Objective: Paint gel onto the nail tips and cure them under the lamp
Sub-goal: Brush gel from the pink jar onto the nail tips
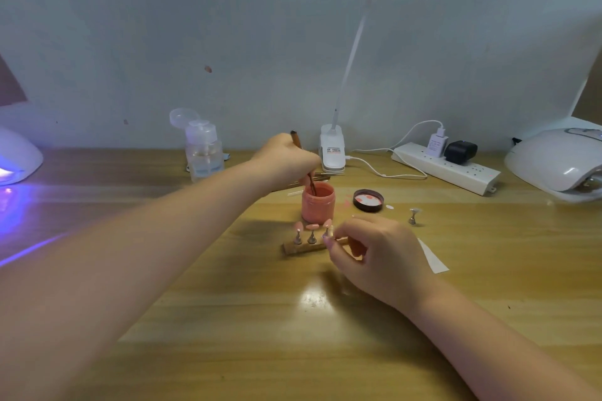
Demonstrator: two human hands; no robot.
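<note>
A person's left hand [286, 156] grips a slim brown-handled brush [301, 159], its tip dipped in an open coral-pink gel jar [318, 203] on the wooden desk [228, 319]. Just in front, the right hand [374, 251], fingers curled, pinches the wooden holder strip [301, 247] carrying pink nail tips [312, 226] on small metal stands.

Bare wooden desk [293, 352] is lying open along the near edge. Centrally, the gel jar [318, 202], its lid [368, 200] and the nail-tip stand [306, 246] are crowding together. A pump bottle [204, 150], clip lamp base [333, 153] and power strip [446, 168] are lining the wall; curing lamps [553, 163] are flanking both sides.
</note>
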